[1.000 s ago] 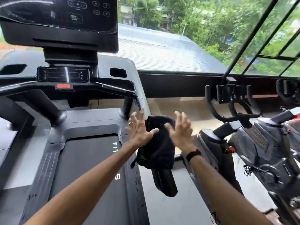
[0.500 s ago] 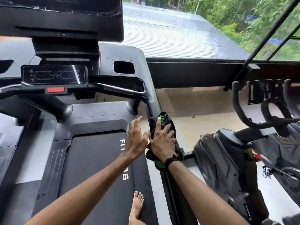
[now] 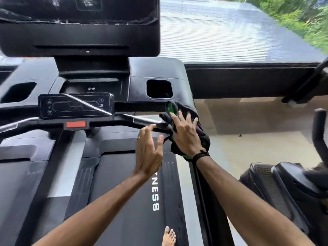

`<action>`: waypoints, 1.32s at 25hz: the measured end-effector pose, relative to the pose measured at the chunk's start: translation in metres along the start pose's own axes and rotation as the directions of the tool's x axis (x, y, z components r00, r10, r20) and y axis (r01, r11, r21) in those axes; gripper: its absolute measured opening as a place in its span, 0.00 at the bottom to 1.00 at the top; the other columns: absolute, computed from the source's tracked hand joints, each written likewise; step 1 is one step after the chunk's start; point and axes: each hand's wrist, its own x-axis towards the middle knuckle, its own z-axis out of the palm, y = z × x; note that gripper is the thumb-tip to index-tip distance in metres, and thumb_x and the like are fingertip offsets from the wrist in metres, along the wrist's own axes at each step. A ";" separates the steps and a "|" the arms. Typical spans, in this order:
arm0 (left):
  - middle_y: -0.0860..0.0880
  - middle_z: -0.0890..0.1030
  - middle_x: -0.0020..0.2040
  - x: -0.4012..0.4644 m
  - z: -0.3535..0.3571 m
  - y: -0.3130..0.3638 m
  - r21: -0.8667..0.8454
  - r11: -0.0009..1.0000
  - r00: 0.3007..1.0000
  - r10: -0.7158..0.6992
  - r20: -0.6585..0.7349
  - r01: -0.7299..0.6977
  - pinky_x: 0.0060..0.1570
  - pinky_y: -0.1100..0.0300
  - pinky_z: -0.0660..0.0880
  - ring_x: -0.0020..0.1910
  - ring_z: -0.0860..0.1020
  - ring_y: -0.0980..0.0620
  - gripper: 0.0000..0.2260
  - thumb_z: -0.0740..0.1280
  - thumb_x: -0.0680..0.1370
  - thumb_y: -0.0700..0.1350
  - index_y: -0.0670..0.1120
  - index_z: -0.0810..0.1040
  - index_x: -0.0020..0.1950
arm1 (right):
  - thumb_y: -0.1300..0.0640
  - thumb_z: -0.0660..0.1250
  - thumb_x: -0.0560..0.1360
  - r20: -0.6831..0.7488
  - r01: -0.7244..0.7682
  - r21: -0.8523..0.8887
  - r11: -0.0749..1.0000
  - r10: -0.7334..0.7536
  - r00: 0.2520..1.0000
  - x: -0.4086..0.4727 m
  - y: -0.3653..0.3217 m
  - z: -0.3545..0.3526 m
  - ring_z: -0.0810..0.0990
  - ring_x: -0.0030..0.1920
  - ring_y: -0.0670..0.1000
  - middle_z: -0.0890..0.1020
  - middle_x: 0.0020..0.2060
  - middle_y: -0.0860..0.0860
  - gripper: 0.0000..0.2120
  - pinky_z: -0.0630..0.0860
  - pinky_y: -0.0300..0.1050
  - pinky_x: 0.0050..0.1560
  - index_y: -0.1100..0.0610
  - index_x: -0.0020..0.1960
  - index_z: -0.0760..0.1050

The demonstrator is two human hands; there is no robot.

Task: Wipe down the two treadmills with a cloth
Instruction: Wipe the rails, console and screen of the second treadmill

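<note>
Head view, person standing on the black treadmill (image 3: 127, 201), one bare foot (image 3: 169, 237) visible on the dark running belt (image 3: 124, 192) beside the white lettering "NESS". Right hand (image 3: 186, 137) lies flat, fingers spread and nearly straight, pressing a dark cloth with green patches (image 3: 202, 134) against the right end of the treadmill's black handlebar (image 3: 134, 119), where the bar meets the right upright below the console. The cloth is bunched under and around the palm; a green edge shows above the fingertips and another at the wrist, next to a black wristband (image 3: 200, 155). Right grip: open-palmed, pressing rather than curling round the fabric. Left hand (image 3: 149, 153) hangs just left of the right hand, over the front of the belt; fingers loosely extended, thumb close to the cloth's lower edge. Whether the fingertips touch the handlebar is hard to tell through the motion blur. Left grip: relaxed, holding nothing. On the console: a rectangular black control panel (image 3: 76, 107), a red stop tab (image 3: 76, 124) under it, a large black display screen (image 3: 79, 25) above, and a square cup recess (image 3: 159, 88) just above the cloth. At right, well apart, part of a black exercise bike (image 3: 284, 189). A corrugated grey roof (image 3: 230, 29) and greenery lie beyond the window.
</note>
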 end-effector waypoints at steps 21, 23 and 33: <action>0.55 0.78 0.23 0.038 -0.237 0.002 -0.510 0.700 0.866 -0.402 0.298 0.500 0.23 0.73 0.69 0.30 0.80 0.57 0.13 0.64 0.82 0.45 0.46 0.72 0.37 | 0.55 0.68 0.76 -0.048 0.037 0.832 0.554 0.005 0.999 -0.019 -0.225 -0.051 0.79 0.63 0.47 0.80 0.63 0.51 0.23 0.78 0.49 0.60 0.58 0.70 0.72; 0.50 0.80 0.30 0.034 -0.246 0.000 -0.505 0.692 0.856 -0.392 0.338 0.516 0.31 0.69 0.74 0.38 0.80 0.49 0.12 0.63 0.82 0.43 0.44 0.75 0.38 | 0.59 0.69 0.76 -0.096 0.007 0.752 0.659 0.099 0.990 -0.014 -0.220 -0.064 0.80 0.61 0.48 0.80 0.62 0.52 0.22 0.78 0.47 0.57 0.56 0.69 0.72; 0.43 0.79 0.31 0.015 -0.312 0.009 -0.547 0.645 0.846 -0.408 0.345 0.534 0.34 0.59 0.72 0.30 0.75 0.46 0.15 0.58 0.76 0.47 0.41 0.77 0.35 | 0.53 0.79 0.69 0.008 0.088 0.667 0.740 -0.126 0.992 -0.006 -0.247 -0.106 0.74 0.36 0.42 0.80 0.36 0.51 0.14 0.74 0.41 0.43 0.52 0.51 0.79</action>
